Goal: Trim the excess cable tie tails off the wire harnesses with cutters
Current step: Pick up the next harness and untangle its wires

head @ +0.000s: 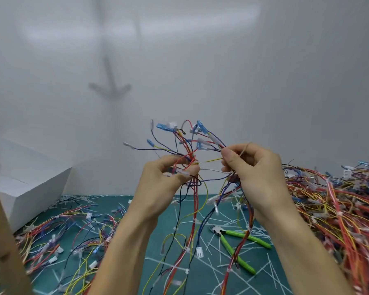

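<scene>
Wire harness (pixel 199 143), pinched in my left hand (pixel 160 182) and right hand (pixel 258 173), seems mid-untangling; next I must grab the cutters (pixel 223 234) below.

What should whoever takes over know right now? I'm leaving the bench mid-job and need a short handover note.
Left hand and right hand both pinch wires of one raised harness; neither holds a tool.
Cutters lie on the green mat beside the right forearm.
Done: cut tie tails litter the mat.
Left: check and trim this harness; the large pile at right likely waits too.
</scene>
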### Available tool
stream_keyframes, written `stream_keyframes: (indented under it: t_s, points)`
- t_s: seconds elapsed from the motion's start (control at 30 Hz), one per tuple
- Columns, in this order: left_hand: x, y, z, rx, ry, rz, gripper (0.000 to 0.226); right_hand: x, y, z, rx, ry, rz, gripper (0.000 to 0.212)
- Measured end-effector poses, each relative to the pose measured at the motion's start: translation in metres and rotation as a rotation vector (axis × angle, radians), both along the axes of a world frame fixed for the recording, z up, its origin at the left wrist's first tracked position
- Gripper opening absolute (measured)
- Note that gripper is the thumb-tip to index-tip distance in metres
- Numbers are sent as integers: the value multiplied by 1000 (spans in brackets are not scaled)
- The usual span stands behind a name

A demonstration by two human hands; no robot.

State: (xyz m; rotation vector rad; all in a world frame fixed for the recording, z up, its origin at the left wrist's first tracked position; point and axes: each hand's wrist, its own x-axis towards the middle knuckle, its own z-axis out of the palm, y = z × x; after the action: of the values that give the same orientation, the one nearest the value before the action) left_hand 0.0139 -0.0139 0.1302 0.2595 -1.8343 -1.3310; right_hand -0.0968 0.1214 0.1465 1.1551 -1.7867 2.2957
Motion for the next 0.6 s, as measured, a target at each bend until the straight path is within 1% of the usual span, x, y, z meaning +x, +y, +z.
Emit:
stream_keyframes:
  t_s: [0.07,0.1,0.17,0.2,0.27,0.3,0.33,0.37,0.4,0.47,0.5,0.57,0.6]
  points:
    - [5,-3,1,2,-10,-67,25,0,2,3,-29,-28,-17,9]
    - [7,-4,1,24,0,-134,24,0,3,4,-44,-44,-17,9]
    - [8,-2,-1,83,33,-333,19,0,6,6,-68,-66,-11,11]
    - [8,-1,-1,126,66,-460,23,0,7,7,-80,-77,-5,11]
    - [10,-2,0,245,131,-691,40,-1,9,9,-100,-104,4,12]
    - [11,-3,1,295,149,-769,45,-2,11,10,-107,-118,7,13]
    - [12,-2,3,330,162,-817,45,-3,12,11,-108,-127,6,13]
    - [12,-1,3,349,173,-812,40,-4,13,11,-103,-128,4,14]
    - [10,0,3,355,182,-754,32,-5,13,11,-94,-121,0,15]
    - [4,4,3,346,188,-556,16,-4,13,10,-73,-90,-7,17]
    - [2,5,3,344,178,-473,14,-3,13,11,-64,-74,-7,17]
    - [2,4,3,317,140,-367,18,-1,13,12,-75,-64,10,18]
    - [3,3,3,282,121,-311,14,-1,14,13,-97,-71,25,19]
